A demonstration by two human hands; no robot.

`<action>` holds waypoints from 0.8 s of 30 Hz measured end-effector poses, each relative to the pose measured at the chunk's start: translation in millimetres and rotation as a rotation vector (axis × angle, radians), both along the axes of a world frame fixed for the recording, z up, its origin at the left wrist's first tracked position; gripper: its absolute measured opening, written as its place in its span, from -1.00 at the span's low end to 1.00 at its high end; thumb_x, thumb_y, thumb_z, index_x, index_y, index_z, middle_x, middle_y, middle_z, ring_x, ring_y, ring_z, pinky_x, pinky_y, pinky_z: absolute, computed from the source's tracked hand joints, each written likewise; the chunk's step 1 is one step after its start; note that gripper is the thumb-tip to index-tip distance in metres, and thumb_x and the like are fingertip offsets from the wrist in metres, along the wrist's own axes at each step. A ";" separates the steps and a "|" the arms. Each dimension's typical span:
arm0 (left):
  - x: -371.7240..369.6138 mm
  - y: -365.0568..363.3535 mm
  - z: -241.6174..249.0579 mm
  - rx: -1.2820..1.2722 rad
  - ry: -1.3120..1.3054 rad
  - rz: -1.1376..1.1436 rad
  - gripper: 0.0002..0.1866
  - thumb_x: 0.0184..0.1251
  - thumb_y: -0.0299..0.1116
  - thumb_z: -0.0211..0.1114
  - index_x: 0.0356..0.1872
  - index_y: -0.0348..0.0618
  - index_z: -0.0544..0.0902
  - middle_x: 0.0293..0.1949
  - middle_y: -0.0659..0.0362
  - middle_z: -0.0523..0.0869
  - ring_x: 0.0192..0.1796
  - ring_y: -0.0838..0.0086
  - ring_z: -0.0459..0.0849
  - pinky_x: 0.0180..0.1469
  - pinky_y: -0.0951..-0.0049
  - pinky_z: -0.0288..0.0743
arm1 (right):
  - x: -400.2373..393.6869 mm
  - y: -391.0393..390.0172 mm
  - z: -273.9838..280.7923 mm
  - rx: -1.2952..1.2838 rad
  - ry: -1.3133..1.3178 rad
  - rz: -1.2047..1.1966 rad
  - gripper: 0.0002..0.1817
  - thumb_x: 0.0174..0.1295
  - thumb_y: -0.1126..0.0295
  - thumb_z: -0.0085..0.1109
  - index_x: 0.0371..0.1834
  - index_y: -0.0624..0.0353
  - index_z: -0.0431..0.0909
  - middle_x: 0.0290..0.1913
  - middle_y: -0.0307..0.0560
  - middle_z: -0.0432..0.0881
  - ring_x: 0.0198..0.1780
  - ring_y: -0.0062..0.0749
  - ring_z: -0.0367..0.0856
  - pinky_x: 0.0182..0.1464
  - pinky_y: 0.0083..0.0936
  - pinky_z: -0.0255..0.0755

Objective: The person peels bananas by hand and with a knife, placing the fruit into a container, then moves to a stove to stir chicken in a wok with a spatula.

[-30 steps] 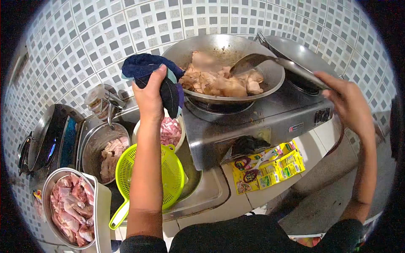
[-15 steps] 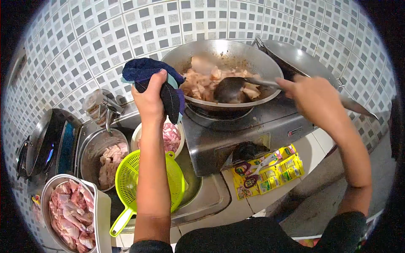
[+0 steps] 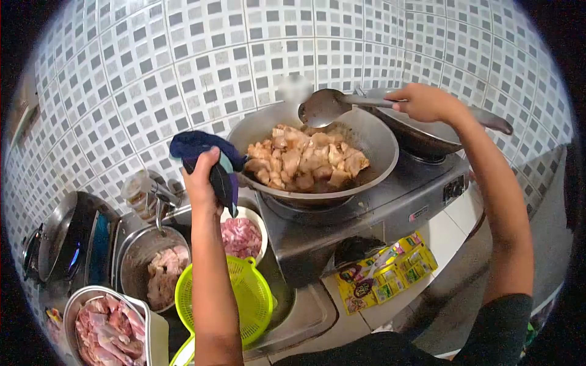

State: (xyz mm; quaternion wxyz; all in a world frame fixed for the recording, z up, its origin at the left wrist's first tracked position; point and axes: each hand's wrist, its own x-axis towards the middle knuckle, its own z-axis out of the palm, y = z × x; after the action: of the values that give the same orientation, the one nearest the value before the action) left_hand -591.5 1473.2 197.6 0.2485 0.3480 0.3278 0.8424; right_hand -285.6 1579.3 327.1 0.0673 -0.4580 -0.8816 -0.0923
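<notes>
A large wok (image 3: 381, 143) sits on the steel stove with browned chicken pieces (image 3: 305, 157) inside. My left hand (image 3: 203, 180) is closed round a dark blue folded cloth (image 3: 204, 146) at the wok's left edge; the cloth hides the part of the rim there. My right hand (image 3: 427, 102) grips the handle of a metal ladle (image 3: 325, 108), whose bowl is raised over the back of the wok, above the chicken.
Behind right is a second pan (image 3: 421, 129). Yellow seasoning packets (image 3: 390, 274) lie below the stove (image 3: 366, 216). A green strainer (image 3: 253, 299), a pot (image 3: 131, 262), a white bowl (image 3: 261, 235) and a tub (image 3: 157, 338) of raw chicken stand left.
The ladle has risen out of the chicken, and my right hand has gone up with it. The view has shifted, so the wok and my left hand appear lower.
</notes>
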 end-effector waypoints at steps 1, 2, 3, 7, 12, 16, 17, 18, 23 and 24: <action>-0.7 0.2 -0.8 0.005 -0.013 -0.019 -0.90 -0.12 -0.44 0.19 -0.53 -0.16 0.47 -0.61 0.29 0.46 -0.59 0.59 0.43 -0.53 0.59 0.32 | -3.4 15.3 -2.1 -0.022 -0.031 -0.041 -0.64 0.08 0.30 -0.06 -0.01 0.05 0.40 -0.12 0.06 0.49 -0.08 -0.12 0.45 -0.07 -0.31 0.31; -2.6 0.4 -2.3 0.007 0.011 -0.013 -0.89 -0.12 -0.45 0.19 -0.52 -0.17 0.47 -0.60 0.28 0.46 -0.58 0.59 0.43 -0.52 0.58 0.33 | -7.4 30.2 -8.5 -0.047 -0.063 -0.080 -0.64 0.08 0.31 -0.06 -0.02 0.05 0.40 -0.11 0.06 0.48 -0.06 -0.11 0.43 -0.06 -0.30 0.30; -3.3 2.1 -4.9 0.012 0.016 -0.016 -0.89 -0.12 -0.45 0.19 -0.52 -0.17 0.47 -0.60 0.28 0.46 -0.58 0.59 0.43 -0.52 0.58 0.33 | -12.8 45.8 -19.0 -0.017 -0.063 -0.159 -0.66 0.06 0.31 -0.07 -0.06 0.07 0.43 -0.13 0.06 0.50 -0.08 -0.11 0.44 -0.07 -0.29 0.31; 0.9 2.5 -2.3 0.022 0.021 0.027 -0.88 -0.08 -0.33 0.17 -0.55 -0.14 0.51 -0.60 0.25 0.52 -0.60 0.53 0.47 -0.55 0.59 0.34 | -42.7 99.9 -53.6 0.040 -0.115 -0.314 -0.70 0.02 0.30 -0.08 -0.19 0.10 0.50 -0.20 0.04 0.53 -0.14 -0.10 0.48 -0.11 -0.27 0.34; 10.0 -5.4 4.0 0.025 0.032 0.043 -0.89 -0.09 -0.36 0.18 -0.54 -0.15 0.51 -0.59 0.26 0.52 -0.60 0.54 0.47 -0.55 0.58 0.34 | -107.4 104.4 -61.9 -0.007 -0.078 -0.113 -0.71 0.03 0.26 -0.10 -0.23 0.06 0.52 -0.23 0.02 0.54 -0.17 -0.11 0.49 -0.14 -0.26 0.36; 11.0 -1.1 -0.7 0.020 0.057 0.058 -0.91 -0.07 -0.36 0.16 -0.55 -0.14 0.51 -0.59 0.26 0.51 -0.59 0.55 0.47 -0.53 0.59 0.34 | -127.8 55.6 -44.3 -0.018 -0.173 -0.024 -0.70 0.06 0.24 -0.10 -0.15 -0.01 0.50 -0.25 0.01 0.55 -0.18 -0.11 0.49 -0.15 -0.28 0.36; 9.5 -0.1 -2.2 0.021 0.063 0.042 -0.91 -0.06 -0.37 0.16 -0.55 -0.15 0.51 -0.58 0.26 0.52 -0.58 0.55 0.48 -0.52 0.58 0.35 | -128.4 45.9 -42.9 -0.032 -0.181 -0.029 -0.70 0.06 0.24 -0.10 -0.15 -0.01 0.50 -0.25 0.01 0.55 -0.18 -0.11 0.49 -0.15 -0.28 0.36; 8.8 -0.1 -2.8 0.039 0.052 0.011 -0.92 -0.04 -0.37 0.14 -0.55 -0.14 0.51 -0.57 0.26 0.52 -0.56 0.56 0.48 -0.50 0.59 0.35 | -128.0 36.4 -42.6 0.002 -0.189 0.020 -0.70 0.06 0.23 -0.08 -0.14 -0.03 0.50 -0.26 0.00 0.55 -0.19 -0.11 0.50 -0.16 -0.28 0.37; 6.4 -0.5 -6.0 0.013 0.067 0.010 -0.90 -0.03 -0.33 0.18 -0.54 -0.11 0.51 -0.58 0.29 0.51 -0.57 0.58 0.46 -0.51 0.63 0.33 | -93.7 -33.6 -33.8 0.071 -0.183 0.126 -0.70 0.07 0.24 -0.04 -0.11 -0.06 0.49 -0.31 0.02 0.55 -0.24 -0.13 0.51 -0.22 -0.30 0.40; 5.3 0.0 -7.1 0.012 0.082 0.010 -0.90 -0.03 -0.32 0.18 -0.54 -0.11 0.51 -0.59 0.30 0.51 -0.58 0.58 0.45 -0.52 0.62 0.32 | -82.1 -39.4 -33.1 0.111 -0.191 0.183 -0.71 0.07 0.25 -0.02 -0.11 -0.07 0.48 -0.35 0.02 0.54 -0.29 -0.13 0.51 -0.28 -0.29 0.39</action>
State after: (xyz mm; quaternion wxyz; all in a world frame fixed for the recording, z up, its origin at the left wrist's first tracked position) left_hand -586.2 1473.2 190.6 0.2286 0.3820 0.3342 0.8308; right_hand -367.8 1539.9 294.0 0.0166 -0.3603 -0.9157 -0.1773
